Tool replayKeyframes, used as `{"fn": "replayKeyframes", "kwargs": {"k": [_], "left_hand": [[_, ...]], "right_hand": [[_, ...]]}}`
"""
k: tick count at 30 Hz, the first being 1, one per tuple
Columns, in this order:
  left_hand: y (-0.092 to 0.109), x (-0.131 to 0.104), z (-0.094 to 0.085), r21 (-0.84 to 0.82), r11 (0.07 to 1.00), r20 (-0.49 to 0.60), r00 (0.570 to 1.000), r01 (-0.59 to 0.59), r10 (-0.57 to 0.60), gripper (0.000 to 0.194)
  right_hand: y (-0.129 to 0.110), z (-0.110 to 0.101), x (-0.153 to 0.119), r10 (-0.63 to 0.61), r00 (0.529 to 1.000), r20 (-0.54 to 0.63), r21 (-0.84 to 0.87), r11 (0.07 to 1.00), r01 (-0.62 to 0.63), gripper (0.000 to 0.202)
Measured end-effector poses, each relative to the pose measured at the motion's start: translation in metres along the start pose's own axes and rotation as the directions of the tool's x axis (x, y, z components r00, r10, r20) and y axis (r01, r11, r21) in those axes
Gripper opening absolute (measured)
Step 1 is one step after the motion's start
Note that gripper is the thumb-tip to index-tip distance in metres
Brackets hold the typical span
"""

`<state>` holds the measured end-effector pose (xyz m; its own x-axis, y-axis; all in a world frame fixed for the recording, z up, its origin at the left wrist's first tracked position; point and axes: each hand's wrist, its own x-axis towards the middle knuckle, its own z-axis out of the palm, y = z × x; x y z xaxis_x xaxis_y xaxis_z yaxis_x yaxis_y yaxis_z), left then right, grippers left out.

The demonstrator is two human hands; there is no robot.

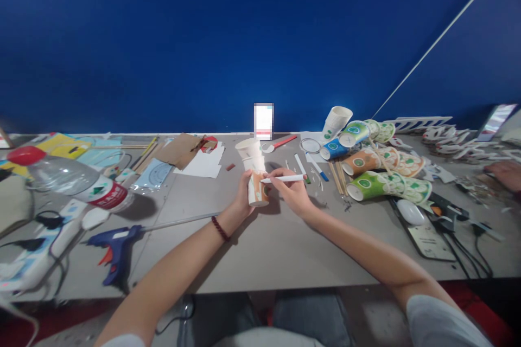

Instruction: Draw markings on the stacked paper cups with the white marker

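My left hand (243, 196) is wrapped round an orange-and-white paper cup (258, 192) above the middle of the table. In my right hand (293, 193) is a slim white marker pen (290, 178), its tip at the cup's side. Whether the tip touches the cup, I cannot tell. Just behind stands a pale paper cup (249, 150), partly overlapped by the orange one; the frame does not show whether they are joined. A small reddish-brown block (230, 167) lies left of the cups.
Glue gun (116, 244), power strip (44, 249) and tilted plastic bottle (83, 176) are at left. Rightward lie bundled paper cups (370, 185), stacked white cups (337, 122), a blue-capped pen (319, 168) and a glue gun with cables (448, 217). Another person's hand (504, 173) appears far right.
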<state>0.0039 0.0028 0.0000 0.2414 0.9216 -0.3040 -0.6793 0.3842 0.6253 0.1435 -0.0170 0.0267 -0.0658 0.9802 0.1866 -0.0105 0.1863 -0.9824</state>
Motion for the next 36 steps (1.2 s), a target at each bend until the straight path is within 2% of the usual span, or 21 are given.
{"fn": "replayKeyframes", "kwargs": {"k": [5,13,20,27,33,36], "left_hand": [[0.0006,-0.0001,0.0029,0.03,0.999,0.019,0.999,-0.029,0.029,0.041],[-0.0008,0.0008,-0.002,-0.011,1.0,0.007,1.0,-0.007,0.007,0.035],[-0.0001,0.0003,0.0005,0.02,1.0,0.056,0.998,-0.023,0.022,0.042],[0.0002,0.0001,-0.0027,-0.013,1.0,0.012,1.0,0.017,-0.017,0.035],[0.0016,-0.0017,0.0026,0.017,1.0,0.076,0.997,-0.004,0.002,0.042],[0.0011,-0.0006,0.0014,0.008,1.0,0.051,0.999,-0.009,0.009,0.041]], "right_hand": [[-0.0004,0.0006,-0.0011,-0.015,0.998,0.056,0.023,1.0,0.014,0.013],[-0.0008,0.0013,-0.0008,0.009,1.0,-0.021,0.04,0.999,-0.009,0.02],[-0.0027,0.0013,-0.0007,-0.007,0.999,0.041,0.05,0.999,0.005,0.014],[-0.0027,0.0021,-0.0006,0.008,0.999,-0.035,0.06,0.998,-0.006,0.014],[-0.0013,0.001,-0.0003,-0.012,0.999,0.041,0.073,0.997,0.009,0.012],[-0.0021,0.0014,-0.0003,-0.018,0.999,0.032,0.066,0.998,0.016,0.012]]}}
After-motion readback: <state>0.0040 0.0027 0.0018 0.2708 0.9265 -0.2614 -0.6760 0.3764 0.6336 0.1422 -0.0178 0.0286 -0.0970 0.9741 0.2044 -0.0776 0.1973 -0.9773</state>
